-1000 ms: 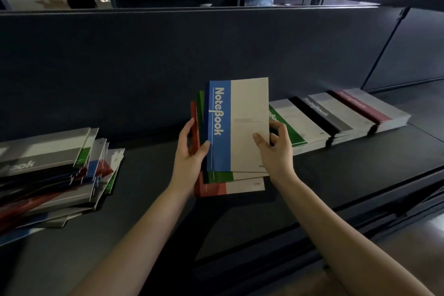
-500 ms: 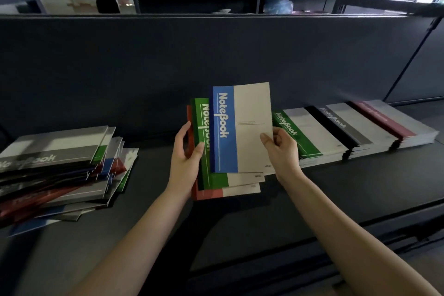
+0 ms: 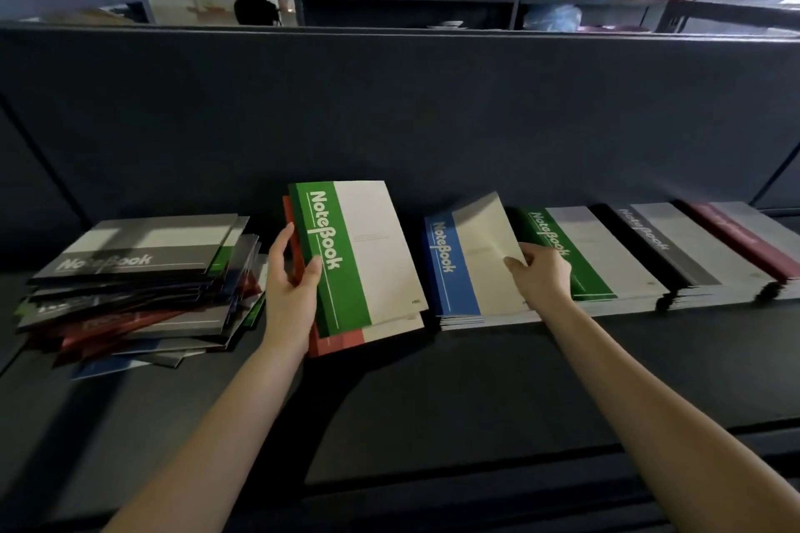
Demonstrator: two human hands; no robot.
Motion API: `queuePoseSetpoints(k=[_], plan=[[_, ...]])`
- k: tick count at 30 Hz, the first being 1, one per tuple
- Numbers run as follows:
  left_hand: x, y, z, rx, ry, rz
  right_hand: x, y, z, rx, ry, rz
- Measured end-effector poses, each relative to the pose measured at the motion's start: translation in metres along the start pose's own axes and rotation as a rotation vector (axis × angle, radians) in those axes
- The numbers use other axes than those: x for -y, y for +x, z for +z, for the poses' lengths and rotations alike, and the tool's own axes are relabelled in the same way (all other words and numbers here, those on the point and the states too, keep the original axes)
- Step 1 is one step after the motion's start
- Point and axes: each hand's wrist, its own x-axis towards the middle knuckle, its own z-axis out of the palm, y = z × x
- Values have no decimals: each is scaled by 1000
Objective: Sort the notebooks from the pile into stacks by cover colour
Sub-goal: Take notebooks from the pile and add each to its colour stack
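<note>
While the left grip [image 3: 290, 294] clasps a green notebook [image 3: 363, 255] and a red notebook [image 3: 342, 342] under it by their left edges, tilted up near the middle of the shelf [image 3: 433, 394], the right grip [image 3: 541, 277] pinches the right edge of a blue notebook [image 3: 472, 260], which lies on the blue stack [image 3: 463, 320] with its far corner raised. Green stack [image 3: 580, 255], black stack [image 3: 666, 247] and red stack [image 3: 744, 238] run in a row toward the shelf's right end. The mixed pile [image 3: 130, 286] sits at its left end.
</note>
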Motion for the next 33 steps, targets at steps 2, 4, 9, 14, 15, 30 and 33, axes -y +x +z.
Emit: queuePoseSetpoints(k=[2, 4, 9, 14, 15, 30, 33], plan=[[-1, 0, -4, 2, -3, 3, -1, 1, 6, 7, -37, -13], [-3, -2, -5, 6, -17, 12, -2, 4, 10, 9, -96, -41], [-6, -8, -1, 32, -44, 39, -6, 4, 16, 38, -259, -106], [-13, -17, 11, 87, -63, 44, -3, -1, 14, -9, -236, -212], [-15, -18, 15, 104, -68, 44, 0, -4, 11, -43, -176, -236], [-11, -52, 144, 247, -141, 74, -15, -26, -59, 76, 438, -128], [-6, -56, 166, 258, -115, 58, -31, -16, -77, 44, 440, -117]])
